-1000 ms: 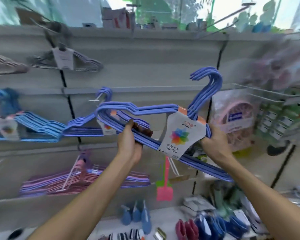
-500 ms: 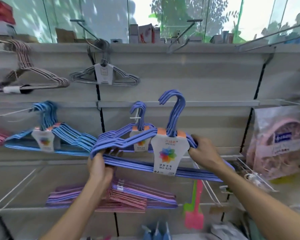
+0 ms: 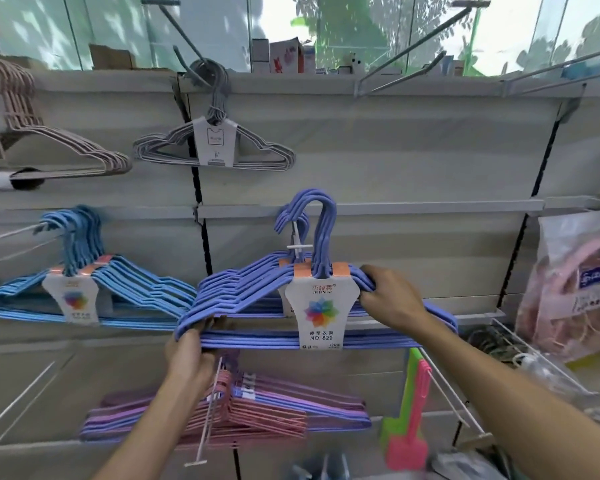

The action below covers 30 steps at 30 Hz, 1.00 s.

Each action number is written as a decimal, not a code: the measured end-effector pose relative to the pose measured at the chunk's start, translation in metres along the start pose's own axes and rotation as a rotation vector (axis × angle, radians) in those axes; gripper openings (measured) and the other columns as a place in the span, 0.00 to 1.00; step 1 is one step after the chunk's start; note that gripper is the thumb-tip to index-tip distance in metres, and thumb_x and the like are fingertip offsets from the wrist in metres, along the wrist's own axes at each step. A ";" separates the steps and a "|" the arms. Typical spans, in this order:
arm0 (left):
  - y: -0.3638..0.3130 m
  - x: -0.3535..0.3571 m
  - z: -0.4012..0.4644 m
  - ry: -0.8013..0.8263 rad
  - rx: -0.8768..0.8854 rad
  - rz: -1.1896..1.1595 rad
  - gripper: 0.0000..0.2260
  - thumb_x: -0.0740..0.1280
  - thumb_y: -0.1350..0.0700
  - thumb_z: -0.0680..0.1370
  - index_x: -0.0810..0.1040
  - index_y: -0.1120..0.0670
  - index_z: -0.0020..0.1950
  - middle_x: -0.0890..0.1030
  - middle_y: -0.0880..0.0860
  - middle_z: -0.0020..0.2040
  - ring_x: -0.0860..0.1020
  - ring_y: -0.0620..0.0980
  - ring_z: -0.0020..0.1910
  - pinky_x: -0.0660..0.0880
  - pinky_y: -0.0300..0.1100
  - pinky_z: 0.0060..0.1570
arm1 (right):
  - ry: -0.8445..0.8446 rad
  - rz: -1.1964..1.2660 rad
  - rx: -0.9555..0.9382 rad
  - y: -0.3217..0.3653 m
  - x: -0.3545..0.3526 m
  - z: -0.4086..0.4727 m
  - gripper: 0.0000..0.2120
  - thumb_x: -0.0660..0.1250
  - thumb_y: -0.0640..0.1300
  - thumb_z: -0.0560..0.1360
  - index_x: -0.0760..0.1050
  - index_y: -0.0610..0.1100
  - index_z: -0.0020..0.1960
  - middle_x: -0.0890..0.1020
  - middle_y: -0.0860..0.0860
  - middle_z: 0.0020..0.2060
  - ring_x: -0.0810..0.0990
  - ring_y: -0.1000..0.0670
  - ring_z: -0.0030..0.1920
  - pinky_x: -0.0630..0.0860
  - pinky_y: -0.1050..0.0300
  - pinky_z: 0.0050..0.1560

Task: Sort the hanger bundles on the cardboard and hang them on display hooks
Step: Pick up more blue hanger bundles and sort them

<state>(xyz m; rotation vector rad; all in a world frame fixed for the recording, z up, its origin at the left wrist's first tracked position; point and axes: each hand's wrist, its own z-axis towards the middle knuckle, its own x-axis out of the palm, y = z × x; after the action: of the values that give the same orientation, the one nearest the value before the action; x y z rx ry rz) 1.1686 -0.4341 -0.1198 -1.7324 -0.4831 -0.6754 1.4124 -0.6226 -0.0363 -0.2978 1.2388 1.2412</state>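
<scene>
Retail shop, slotted wall panel [image 3: 395, 150], display hooks [image 3: 416, 46], labelled hanger bundles [image 3: 215, 147]

Shop display wall under bright windows

A pale grey panel wall [image 3: 395, 150] fills the frame, split by black slotted uprights [image 3: 541, 174] and a horizontal rail [image 3: 430, 207]. Along the top, glass panes [image 3: 118, 26] show sunlit green foliage [image 3: 347, 29].

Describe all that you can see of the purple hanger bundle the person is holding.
The purple hanger bundle is a stack of thin coated hangers, banded at the neck with orange tape and a white card label. It is held upright against the display wall. The left hand grips its lower left corner; the right hand grips its right shoulder.
</scene>
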 end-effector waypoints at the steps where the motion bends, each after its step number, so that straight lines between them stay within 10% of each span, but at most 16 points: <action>1: 0.001 -0.001 0.004 -0.012 0.011 0.023 0.07 0.63 0.68 0.79 0.79 0.58 0.50 0.80 0.58 0.45 0.81 0.50 0.36 0.81 0.43 0.29 | -0.004 -0.013 0.001 0.000 0.003 0.002 0.03 0.63 0.41 0.70 0.70 0.47 0.41 0.78 0.49 0.34 0.75 0.38 0.39 0.67 0.52 0.35; 12: 0.006 -0.008 0.040 0.008 0.101 0.337 0.15 0.64 0.67 0.80 0.72 0.62 0.67 0.79 0.60 0.53 0.80 0.52 0.40 0.82 0.50 0.40 | 0.005 -0.045 -0.064 -0.003 0.041 0.031 0.09 0.62 0.40 0.73 0.73 0.45 0.53 0.80 0.45 0.48 0.77 0.37 0.47 0.70 0.50 0.40; 15: 0.007 -0.009 0.045 -0.036 0.028 0.324 0.14 0.64 0.69 0.79 0.73 0.62 0.65 0.79 0.60 0.49 0.82 0.51 0.34 0.79 0.42 0.24 | -0.018 -0.127 -0.152 -0.006 0.056 0.040 0.15 0.63 0.39 0.76 0.75 0.43 0.62 0.76 0.44 0.55 0.75 0.40 0.54 0.72 0.48 0.45; 21: 0.015 -0.003 0.063 -0.028 0.013 0.429 0.16 0.63 0.69 0.80 0.71 0.65 0.69 0.79 0.61 0.51 0.78 0.56 0.41 0.77 0.46 0.27 | 0.009 -0.152 -0.155 -0.019 0.079 0.056 0.22 0.64 0.40 0.78 0.69 0.43 0.71 0.74 0.42 0.61 0.73 0.39 0.60 0.73 0.47 0.47; 30: 0.023 -0.008 0.086 -0.058 0.018 0.510 0.04 0.64 0.67 0.80 0.76 0.60 0.51 0.79 0.60 0.46 0.77 0.55 0.39 0.78 0.47 0.36 | 0.062 -0.150 -0.124 -0.012 0.090 0.074 0.18 0.63 0.42 0.78 0.66 0.45 0.66 0.73 0.45 0.62 0.72 0.41 0.62 0.71 0.44 0.58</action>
<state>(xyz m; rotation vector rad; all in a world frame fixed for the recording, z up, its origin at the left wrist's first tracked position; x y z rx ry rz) 1.1929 -0.3568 -0.1571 -1.7655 -0.0730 -0.2542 1.4472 -0.5230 -0.0870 -0.5139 1.1714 1.1888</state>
